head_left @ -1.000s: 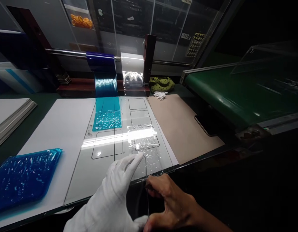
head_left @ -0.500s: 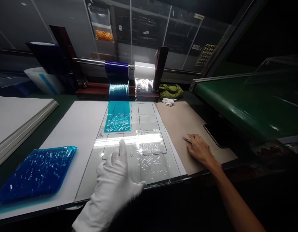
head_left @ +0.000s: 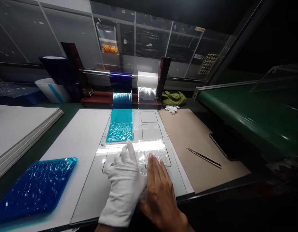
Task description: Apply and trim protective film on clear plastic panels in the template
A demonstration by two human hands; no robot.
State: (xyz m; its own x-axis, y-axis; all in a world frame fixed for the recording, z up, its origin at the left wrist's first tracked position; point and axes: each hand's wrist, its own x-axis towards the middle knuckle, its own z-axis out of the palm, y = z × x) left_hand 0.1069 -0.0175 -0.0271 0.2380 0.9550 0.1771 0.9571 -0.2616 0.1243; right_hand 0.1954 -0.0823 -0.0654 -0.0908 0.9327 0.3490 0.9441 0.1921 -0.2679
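Hiding some clear film is the right hand.

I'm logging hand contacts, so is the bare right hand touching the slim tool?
Apart: the head view shows a strip of brown board plainly between the bare right hand and the slim tool.

A stack of boards lies at the frame's left edge. In the lower left, a pile of film rests on paper. Right of it, a glass sheet lies over the paper, the left hand and right hand side by side over its near half. Upper middle, two rolls sit on one rod. Right of the glass sheet, cardboard bears a thin tool, a phone at its right edge. Behind the cardboard lie a cloth and pouch; a belt spans the right.
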